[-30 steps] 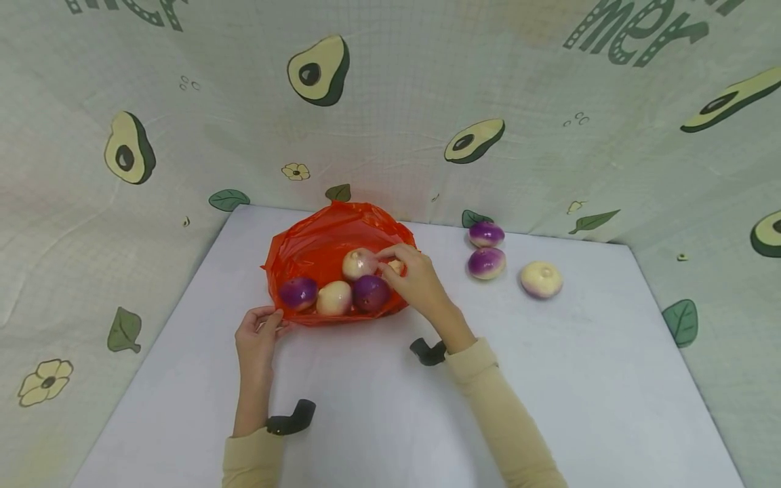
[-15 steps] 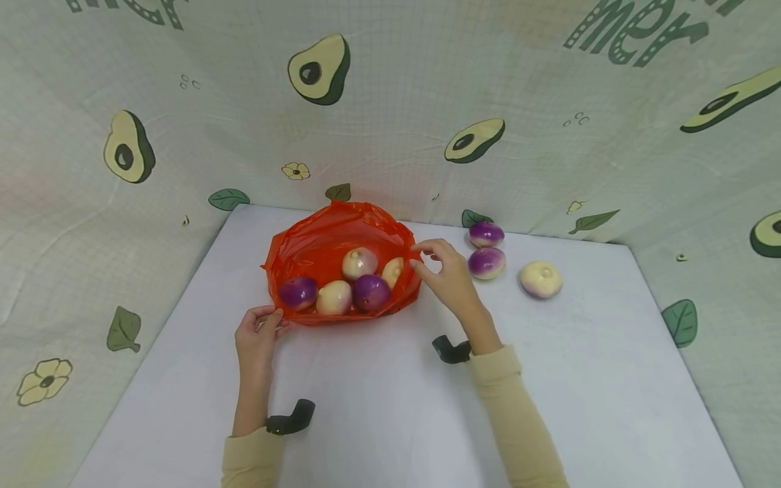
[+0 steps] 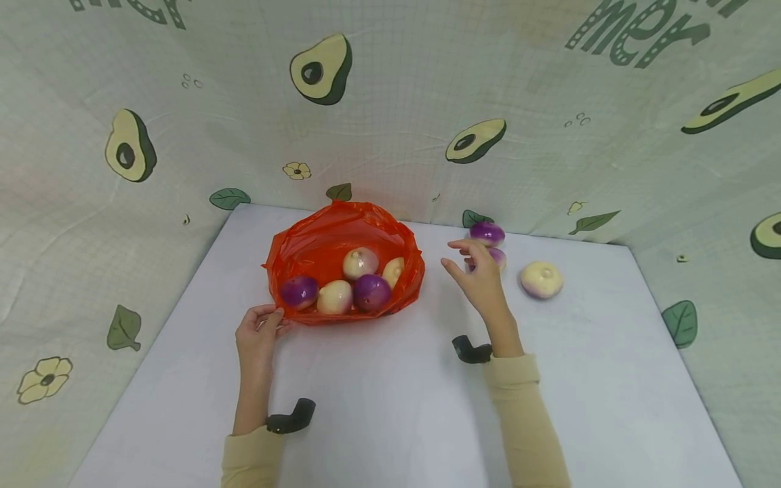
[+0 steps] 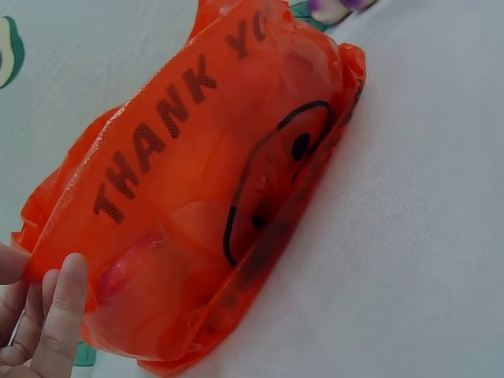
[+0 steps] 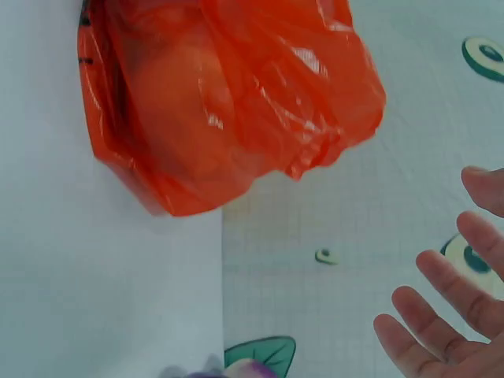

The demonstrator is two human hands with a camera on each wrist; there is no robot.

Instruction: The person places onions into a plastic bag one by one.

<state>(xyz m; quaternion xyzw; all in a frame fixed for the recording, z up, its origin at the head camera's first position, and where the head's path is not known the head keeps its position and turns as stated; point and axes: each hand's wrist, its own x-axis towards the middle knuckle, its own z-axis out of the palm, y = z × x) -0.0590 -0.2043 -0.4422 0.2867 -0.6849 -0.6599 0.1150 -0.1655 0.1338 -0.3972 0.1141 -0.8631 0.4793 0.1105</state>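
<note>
In the head view a red plastic bag (image 3: 342,227) lies with its mouth facing me, several purple-and-white onions inside, among them a purple one (image 3: 371,293) and a pale one (image 3: 334,297). My left hand (image 3: 259,332) pinches the bag's rim at its near left corner; the left wrist view shows the fingers (image 4: 61,327) at that edge. To the right of the bag, my right hand (image 3: 482,281) holds nothing, thumb and fingers spread apart. It partly hides a purple-and-white onion (image 3: 499,259) behind it. Whether they touch I cannot tell.
Another purple onion (image 3: 487,234) lies near the back edge of the white table (image 3: 366,400), and a pale onion (image 3: 541,280) rests farther right. A patterned cloth (image 3: 390,102) stands behind the table and along its sides.
My right hand has left the inside of the bag, passed its right rim and moved right to the loose onions. The left hand stays at the bag's corner.
</note>
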